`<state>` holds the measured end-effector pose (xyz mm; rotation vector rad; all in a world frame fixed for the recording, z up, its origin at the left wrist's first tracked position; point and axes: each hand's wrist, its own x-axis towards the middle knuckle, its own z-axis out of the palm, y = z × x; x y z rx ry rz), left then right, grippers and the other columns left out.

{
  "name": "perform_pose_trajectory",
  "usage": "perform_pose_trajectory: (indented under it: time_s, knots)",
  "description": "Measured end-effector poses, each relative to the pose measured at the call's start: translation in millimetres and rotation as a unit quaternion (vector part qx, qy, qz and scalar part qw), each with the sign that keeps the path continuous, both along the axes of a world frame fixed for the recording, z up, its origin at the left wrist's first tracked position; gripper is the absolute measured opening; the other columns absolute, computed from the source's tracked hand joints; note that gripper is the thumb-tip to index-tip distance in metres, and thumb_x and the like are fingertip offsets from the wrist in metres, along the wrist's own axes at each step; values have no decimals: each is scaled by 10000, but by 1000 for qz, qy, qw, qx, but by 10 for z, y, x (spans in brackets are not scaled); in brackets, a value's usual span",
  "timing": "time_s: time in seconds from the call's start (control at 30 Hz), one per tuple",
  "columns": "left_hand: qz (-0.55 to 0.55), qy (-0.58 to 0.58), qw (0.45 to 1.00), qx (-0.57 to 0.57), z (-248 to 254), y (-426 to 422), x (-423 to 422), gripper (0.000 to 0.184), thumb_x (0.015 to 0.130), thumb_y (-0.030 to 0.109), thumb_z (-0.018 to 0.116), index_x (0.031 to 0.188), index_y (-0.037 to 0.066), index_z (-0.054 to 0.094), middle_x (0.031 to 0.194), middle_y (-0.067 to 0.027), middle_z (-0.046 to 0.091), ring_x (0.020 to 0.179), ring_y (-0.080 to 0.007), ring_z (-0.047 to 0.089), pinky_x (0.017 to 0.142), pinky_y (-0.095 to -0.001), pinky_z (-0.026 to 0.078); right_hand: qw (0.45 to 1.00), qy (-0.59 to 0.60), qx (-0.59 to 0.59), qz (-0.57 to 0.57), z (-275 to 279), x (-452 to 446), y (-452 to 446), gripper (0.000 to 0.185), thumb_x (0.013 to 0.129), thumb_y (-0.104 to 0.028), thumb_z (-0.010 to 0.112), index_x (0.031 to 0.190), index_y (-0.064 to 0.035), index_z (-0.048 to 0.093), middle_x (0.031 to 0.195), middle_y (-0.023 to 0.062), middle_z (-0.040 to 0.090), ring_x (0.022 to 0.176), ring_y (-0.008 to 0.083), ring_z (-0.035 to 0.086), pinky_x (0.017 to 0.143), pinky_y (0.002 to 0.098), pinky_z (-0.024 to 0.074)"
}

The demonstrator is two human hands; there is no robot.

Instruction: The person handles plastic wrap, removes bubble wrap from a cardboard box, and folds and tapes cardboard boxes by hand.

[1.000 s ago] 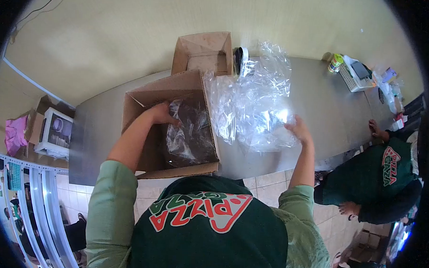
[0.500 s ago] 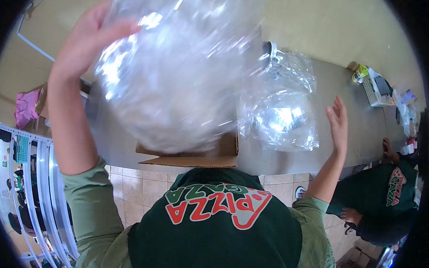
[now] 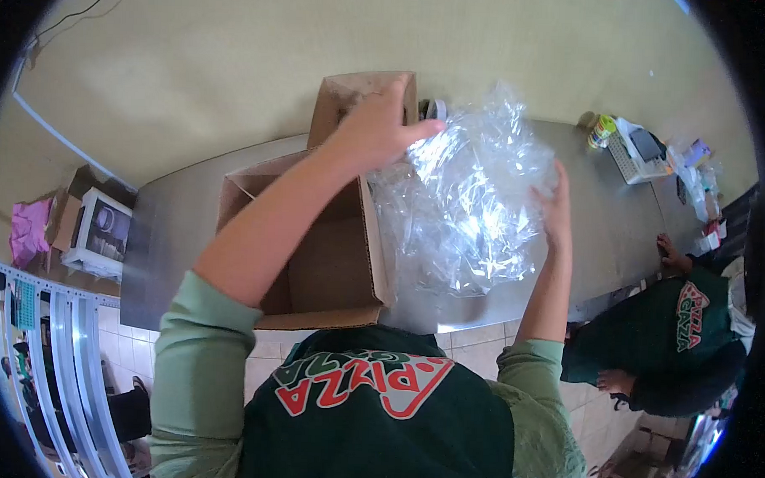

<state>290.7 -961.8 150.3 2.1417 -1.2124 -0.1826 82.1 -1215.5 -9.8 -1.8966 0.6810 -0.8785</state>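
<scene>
Clear crinkled plastic bags (image 3: 472,208) lie in a pile on the metal table, right of the open cardboard box (image 3: 335,258). My left hand (image 3: 386,125) is above the pile's upper left side, thumb and fingers spread apart, its thumb near the plastic. At the pile's right edge is my right hand (image 3: 555,203), fingers apart and touching or almost touching the plastic. The near box shows its bare inside. A smaller open box (image 3: 328,102) stands behind it, partly hidden by my left hand.
A white basket (image 3: 634,159) with dark items and a yellow can (image 3: 601,131) stand at the table's right. A co-worker (image 3: 640,332) in a dark apron is at the right edge. A boxed item (image 3: 100,233) and pink bag (image 3: 30,231) are at left.
My left hand lifted plastic out of the near box and brought it rightward onto the pile, then opened. My right hand moved in to the pile's right side.
</scene>
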Motion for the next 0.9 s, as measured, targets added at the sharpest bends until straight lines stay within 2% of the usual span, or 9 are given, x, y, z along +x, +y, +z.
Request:
perform_pose_trajectory:
  time_s: [0.03,0.13,0.3,0.37,0.43,0.5,0.63,0.77,0.9]
  knots:
    - [2,-3,1000,2,26,68,25,704,782,478,646,1264,0,459,1213,-203,510,1068,-287,527,930,-357,406,998,62,-18,-9,-167,-56,-102,713,779,-99,669,1389,-84,301,1385,139,365,1277,270,342,1025,376,319]
    - [5,-20,1000,18,183,362,41,561,822,430,619,1201,28,519,1150,-151,543,1028,-244,533,923,-350,404,994,16,59,-91,-5,-199,-208,686,827,-235,646,1399,-88,296,1431,139,320,1328,267,279,1074,381,239]
    - [4,-41,999,-34,203,772,67,324,877,275,583,1115,54,576,1072,-70,563,1001,-170,520,901,-325,409,993,-10,-12,118,775,45,92,687,847,-438,575,1397,-115,320,1437,154,314,1350,314,232,1094,387,197]
    - [4,-13,998,-63,278,909,4,283,885,215,575,1115,50,575,1082,-60,562,1016,-158,515,910,-312,400,959,177,-175,136,448,438,327,807,769,-554,606,1418,-200,284,1477,155,218,1375,361,124,1085,528,143]
    - [14,-11,996,-88,313,1099,-75,272,868,211,597,1084,46,587,1064,-76,572,979,-184,533,866,-309,419,889,436,-110,89,158,682,812,907,689,-646,616,1429,-276,243,1515,136,51,1384,378,-5,1024,668,61]
    - [38,-12,995,-88,326,1331,-151,262,853,195,612,1067,44,594,1059,-86,578,962,-200,544,850,-307,426,822,546,-97,129,-886,731,786,964,650,-702,595,1436,-299,209,1519,104,-81,1382,368,-94,957,738,1]
    - [104,-60,992,-36,336,1882,-243,261,822,145,636,1059,41,596,1081,-101,576,966,-224,551,863,-310,421,835,527,-127,91,-1354,638,798,952,650,-715,578,1432,-303,224,1518,107,-85,1380,359,-120,974,717,-27]
    - [135,-100,986,9,248,2120,-423,293,782,136,673,1048,38,598,1095,-118,571,971,-275,557,863,-324,430,837,523,-115,118,-1279,732,612,932,656,-708,583,1424,-295,254,1517,118,-77,1380,367,-106,973,722,-2]
    - [13,-169,985,32,178,1777,-598,245,768,139,666,989,51,608,1082,-107,576,1028,-276,540,939,-383,389,839,518,-51,158,-1113,801,585,897,680,-663,605,1419,-284,266,1520,103,-44,1379,385,-60,995,703,68]
